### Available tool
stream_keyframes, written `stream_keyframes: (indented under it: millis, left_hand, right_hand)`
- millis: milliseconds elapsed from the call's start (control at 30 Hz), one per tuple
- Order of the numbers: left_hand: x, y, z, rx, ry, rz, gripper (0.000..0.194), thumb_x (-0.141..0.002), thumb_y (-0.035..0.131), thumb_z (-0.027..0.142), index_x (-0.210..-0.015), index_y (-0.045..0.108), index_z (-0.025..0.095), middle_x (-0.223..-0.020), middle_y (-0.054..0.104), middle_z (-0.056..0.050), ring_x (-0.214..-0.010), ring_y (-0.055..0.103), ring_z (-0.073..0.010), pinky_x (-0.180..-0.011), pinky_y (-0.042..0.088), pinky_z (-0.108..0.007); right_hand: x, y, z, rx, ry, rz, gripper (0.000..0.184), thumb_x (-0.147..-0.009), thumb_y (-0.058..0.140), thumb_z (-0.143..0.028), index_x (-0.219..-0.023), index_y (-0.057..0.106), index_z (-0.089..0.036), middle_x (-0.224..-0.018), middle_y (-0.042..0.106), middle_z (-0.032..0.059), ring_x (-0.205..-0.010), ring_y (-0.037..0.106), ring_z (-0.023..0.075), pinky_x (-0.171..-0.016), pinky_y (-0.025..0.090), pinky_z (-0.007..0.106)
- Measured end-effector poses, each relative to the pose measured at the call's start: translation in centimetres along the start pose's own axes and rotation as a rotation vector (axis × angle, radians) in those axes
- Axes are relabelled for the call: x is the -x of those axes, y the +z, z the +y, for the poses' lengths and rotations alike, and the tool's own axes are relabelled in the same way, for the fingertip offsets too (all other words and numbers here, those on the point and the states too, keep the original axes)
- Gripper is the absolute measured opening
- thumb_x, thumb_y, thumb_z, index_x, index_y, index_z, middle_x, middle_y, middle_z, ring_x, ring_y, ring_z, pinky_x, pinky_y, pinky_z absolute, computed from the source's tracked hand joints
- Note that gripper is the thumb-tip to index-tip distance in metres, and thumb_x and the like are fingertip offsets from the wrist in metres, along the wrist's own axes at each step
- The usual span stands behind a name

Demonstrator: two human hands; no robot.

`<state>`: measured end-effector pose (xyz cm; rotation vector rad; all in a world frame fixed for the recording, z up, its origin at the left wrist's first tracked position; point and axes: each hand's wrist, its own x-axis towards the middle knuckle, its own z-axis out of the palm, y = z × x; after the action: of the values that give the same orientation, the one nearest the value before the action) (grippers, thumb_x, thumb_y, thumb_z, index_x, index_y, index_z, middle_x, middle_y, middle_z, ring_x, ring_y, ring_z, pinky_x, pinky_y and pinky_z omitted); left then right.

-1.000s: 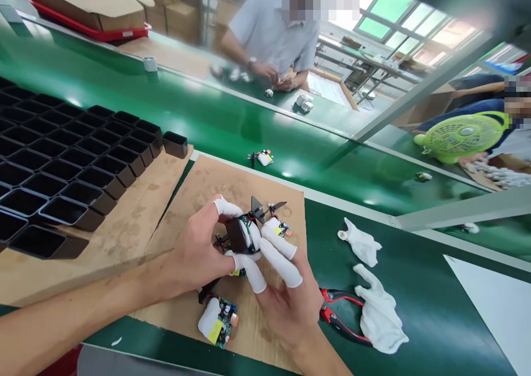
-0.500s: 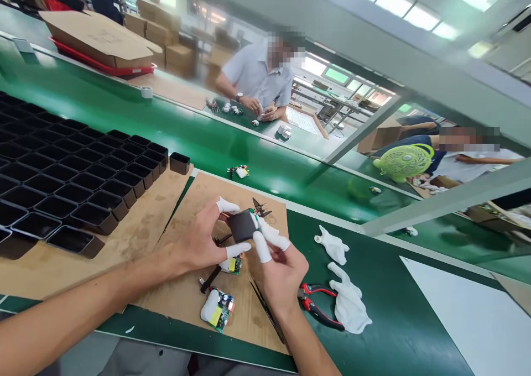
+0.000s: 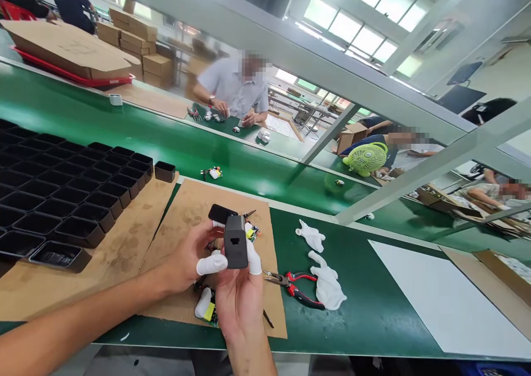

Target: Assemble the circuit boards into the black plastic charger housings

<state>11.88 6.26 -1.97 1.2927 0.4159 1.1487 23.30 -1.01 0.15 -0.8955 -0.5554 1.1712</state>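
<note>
My right hand (image 3: 243, 304) holds a black plastic casing (image 3: 235, 250) upright, its end with a small cut-out port facing me. White finger cots cover several of my fingertips. My left hand (image 3: 194, 254) grips the casing's left side, thumb in front and fingers partly hidden behind. By those fingers is a flat black piece (image 3: 223, 214); whether they hold it is unclear. Beyond the casing, a circuit board (image 3: 252, 231) with yellow tape shows in part. Below, another board with a white blob (image 3: 204, 304) lies on the cardboard (image 3: 186, 199), partly covered by my right hand.
Rows of open black cases (image 3: 53, 210) stand at left. Red-handled pliers (image 3: 296, 287) and white cloth-like pieces (image 3: 327, 285) lie at right, near a white sheet (image 3: 431, 298). Tweezers (image 3: 269, 319) lie by my right wrist. A green conveyor (image 3: 265, 185) runs behind; a co-worker (image 3: 234, 88) sits across it.
The casing has turned so its port end faces me. My right hand has moved left and rotated beneath it. The flat black piece has come into view. The camera view has shifted right.
</note>
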Motion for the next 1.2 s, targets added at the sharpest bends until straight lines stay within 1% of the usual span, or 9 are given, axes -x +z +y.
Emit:
stream_keyframes:
  millis: [100, 233, 333, 533, 667, 833, 933, 1100, 1200]
  left_hand:
    - [-0.2, 0.0, 0.3, 0.070, -0.048, 0.062, 0.072, -0.075, 0.100, 0.072, -0.123, 0.076, 0.024, -0.120, 0.085, -0.014, -0.115, 0.082, -0.0341, -0.109, 0.066, -0.050]
    - [-0.8, 0.4, 1.3, 0.107, -0.155, 0.116, 0.060, -0.077, 0.101, 0.065, -0.110, 0.078, 0.020, -0.109, 0.087, -0.011, -0.104, 0.083, -0.0293, -0.104, 0.068, -0.045]
    - [-0.7, 0.7, 1.8, 0.091, -0.181, 0.148, 0.050, -0.078, 0.102, 0.059, -0.099, 0.082, 0.019, -0.099, 0.087, -0.008, -0.098, 0.083, -0.0278, -0.100, 0.069, -0.043]
    - [0.3, 0.7, 1.9, 0.039, -0.153, 0.297, 0.038, -0.077, 0.103, 0.044, -0.102, 0.087, 0.021, -0.107, 0.090, -0.007, -0.105, 0.085, -0.0292, -0.103, 0.069, -0.044]
    - [0.0, 0.6, 2.2, 0.050, -0.149, 0.199, 0.052, -0.070, 0.108, 0.043, -0.112, 0.086, 0.021, -0.114, 0.090, -0.010, -0.110, 0.084, -0.0315, -0.109, 0.068, -0.048]
    - [-0.2, 0.4, 2.6, 0.083, -0.143, 0.107, 0.056, -0.073, 0.107, 0.047, -0.115, 0.082, 0.020, -0.111, 0.088, -0.011, -0.104, 0.085, -0.0308, -0.111, 0.068, -0.050]
    - [-0.2, 0.1, 2.5, 0.124, -0.173, 0.141, 0.063, -0.072, 0.107, 0.051, -0.120, 0.080, 0.020, -0.117, 0.088, -0.014, -0.112, 0.085, -0.0338, -0.111, 0.068, -0.050]
    - [-1.4, -1.5, 2.4, 0.055, -0.149, 0.206, 0.070, -0.070, 0.106, 0.048, -0.122, 0.070, 0.019, -0.118, 0.085, -0.014, -0.107, 0.084, -0.0311, -0.098, 0.072, -0.048]
    - [-2.2, -3.2, 2.6, -0.321, 0.008, 0.206, 0.063, -0.071, 0.101, 0.033, -0.123, 0.067, 0.022, -0.120, 0.079, -0.009, -0.104, 0.078, -0.0252, -0.092, 0.069, -0.040]
  right_hand:
    - [0.0, 0.9, 0.6, -0.114, 0.100, 0.062, 0.041, -0.099, 0.077, -0.065, -0.113, 0.088, -0.027, -0.125, 0.090, 0.0071, -0.127, 0.082, 0.0249, -0.111, 0.071, 0.039]
    - [-0.3, 1.3, 1.2, -0.119, 0.088, 0.094, 0.037, -0.100, 0.077, -0.061, -0.112, 0.088, -0.027, -0.129, 0.089, 0.0076, -0.133, 0.081, 0.0239, -0.114, 0.070, 0.036]
    - [-0.4, 1.2, 1.9, -0.137, 0.067, 0.128, 0.034, -0.102, 0.077, -0.058, -0.109, 0.088, -0.026, -0.125, 0.090, 0.0080, -0.126, 0.084, 0.0232, -0.112, 0.070, 0.034]
    - [-0.5, 1.4, 2.3, -0.142, 0.050, 0.118, 0.037, -0.103, 0.073, -0.059, -0.115, 0.087, -0.027, -0.121, 0.090, 0.0075, -0.115, 0.087, 0.0237, -0.107, 0.073, 0.036]
    - [-0.4, 1.3, 2.4, -0.144, 0.069, 0.118, 0.039, -0.102, 0.071, -0.062, -0.112, 0.088, -0.028, -0.118, 0.090, 0.0067, -0.115, 0.085, 0.0228, -0.104, 0.073, 0.033]
    - [0.2, 1.0, 3.1, -0.058, 0.080, 0.113, 0.044, -0.104, 0.069, -0.067, -0.113, 0.086, -0.028, -0.118, 0.089, 0.0076, -0.115, 0.084, 0.0263, -0.105, 0.072, 0.042]
    - [0.3, 1.0, 2.9, 0.015, -0.023, 0.166, 0.034, -0.101, 0.081, -0.056, -0.123, 0.081, -0.030, -0.129, 0.087, 0.0047, -0.120, 0.081, 0.0234, -0.105, 0.068, 0.038]
    - [-1.4, -0.7, 0.3, 0.179, -0.364, 0.289, 0.028, -0.100, 0.088, -0.049, -0.119, 0.081, -0.030, -0.113, 0.084, -0.0002, -0.096, 0.079, 0.0159, -0.092, 0.064, 0.030]
    - [-3.7, -2.0, -2.5, 0.515, -0.516, 0.113, 0.021, -0.104, 0.083, -0.046, -0.112, 0.082, -0.026, -0.106, 0.082, 0.0022, -0.093, 0.079, 0.0190, -0.092, 0.064, 0.035]
